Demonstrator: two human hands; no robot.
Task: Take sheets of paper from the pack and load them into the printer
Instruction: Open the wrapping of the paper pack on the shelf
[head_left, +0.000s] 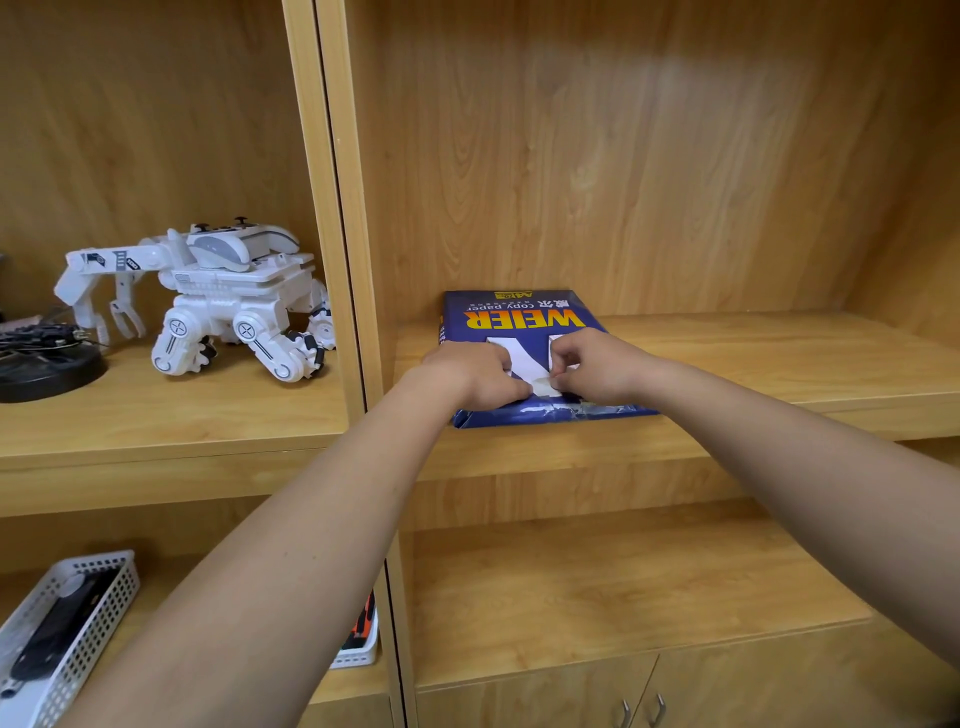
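Note:
A blue pack of copy paper (524, 314) with yellow lettering lies flat on the wooden shelf (753, 358) of the right-hand compartment. Its near end is torn open and crumpled. My left hand (470, 371) rests on the pack's near left part, fingers curled at the opening. My right hand (595, 366) pinches a white sheet edge (543, 387) at the torn wrapper, close beside the left hand. No printer is in view.
A white toy robot (218, 301) with a game controller on top stands on the left shelf, beside a black round object (47, 369) with cables. Below are a white mesh basket (67, 629) and a second white basket (358, 639). Cabinet doors with handles (641, 709) sit at the bottom.

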